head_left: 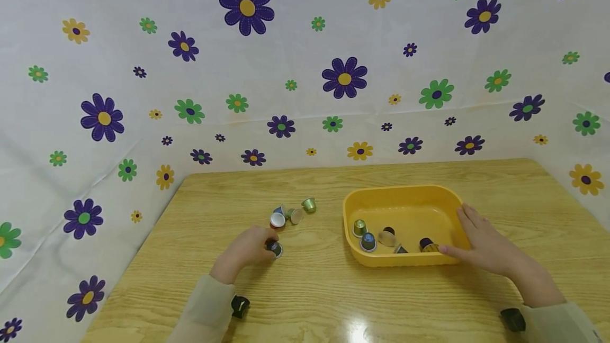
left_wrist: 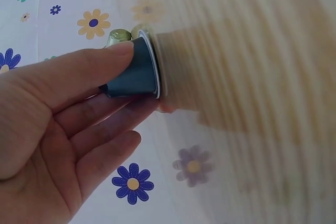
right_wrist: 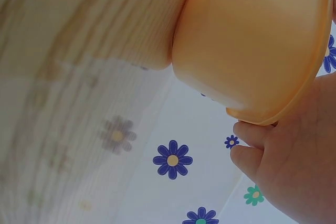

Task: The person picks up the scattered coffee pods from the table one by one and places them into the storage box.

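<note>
Left grip (head_left: 245, 252) around capsule (left_wrist: 137, 77) (teal)

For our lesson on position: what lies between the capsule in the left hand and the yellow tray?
The head view shows only bare tabletop between the held capsule and the yellow tray.

Wooden table (head_left: 305, 300), light yellow-brown, dark grain running mostly side to side; back corners look rounded. Bright glare spot (head_left: 357, 330) near the front edge. White cloth (head_left: 281, 57) behind the back edge and past the left and right edges, printed with purple, green and yellow flowers. Large purple flower (head_left: 247, 7), yellow centre, high above the back edge. Yellow flower (head_left: 359, 151) just above the back edge. Yellow flower with purple centre (head_left: 586, 179) outside the right edge. Diagonal crease (head_left: 107, 174) in the cloth beyond the left edge.
</note>
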Tool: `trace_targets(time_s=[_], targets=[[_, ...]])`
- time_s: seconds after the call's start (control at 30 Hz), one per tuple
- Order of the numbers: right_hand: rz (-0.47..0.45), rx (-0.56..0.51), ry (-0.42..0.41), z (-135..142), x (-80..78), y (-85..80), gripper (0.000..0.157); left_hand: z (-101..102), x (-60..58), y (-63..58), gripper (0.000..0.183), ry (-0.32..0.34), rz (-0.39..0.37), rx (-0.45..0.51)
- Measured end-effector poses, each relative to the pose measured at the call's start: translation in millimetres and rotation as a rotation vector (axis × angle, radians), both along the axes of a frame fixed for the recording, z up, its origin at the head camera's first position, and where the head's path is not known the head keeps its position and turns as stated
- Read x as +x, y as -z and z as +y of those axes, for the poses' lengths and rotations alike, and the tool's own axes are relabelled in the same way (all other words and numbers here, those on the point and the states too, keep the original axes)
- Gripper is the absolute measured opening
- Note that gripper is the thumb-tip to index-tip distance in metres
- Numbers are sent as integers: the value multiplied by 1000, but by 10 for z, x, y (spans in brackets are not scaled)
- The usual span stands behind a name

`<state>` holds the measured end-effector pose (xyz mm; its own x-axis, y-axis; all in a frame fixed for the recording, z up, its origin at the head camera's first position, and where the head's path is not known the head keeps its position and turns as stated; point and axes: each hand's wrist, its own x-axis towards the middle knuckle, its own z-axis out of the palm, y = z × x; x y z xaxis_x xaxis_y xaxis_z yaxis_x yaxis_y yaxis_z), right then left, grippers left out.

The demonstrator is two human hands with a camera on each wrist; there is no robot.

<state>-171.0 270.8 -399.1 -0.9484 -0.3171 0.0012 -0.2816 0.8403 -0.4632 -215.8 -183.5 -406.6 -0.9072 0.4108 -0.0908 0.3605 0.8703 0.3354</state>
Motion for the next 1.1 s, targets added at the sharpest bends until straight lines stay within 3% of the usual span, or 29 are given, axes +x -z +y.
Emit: trace_targets(time_s=[0.63,0.93,1.1], targets=[[-1,0,5,-5,-8,-3,99,53,-3,-19,21,20,34,83],[-11,-11,3,-7,-4,-6,99,152,23,-52,21,82,100,215],[1,-20,-8,-8,2,7,96,209,28,-54,28,61,120,307]])
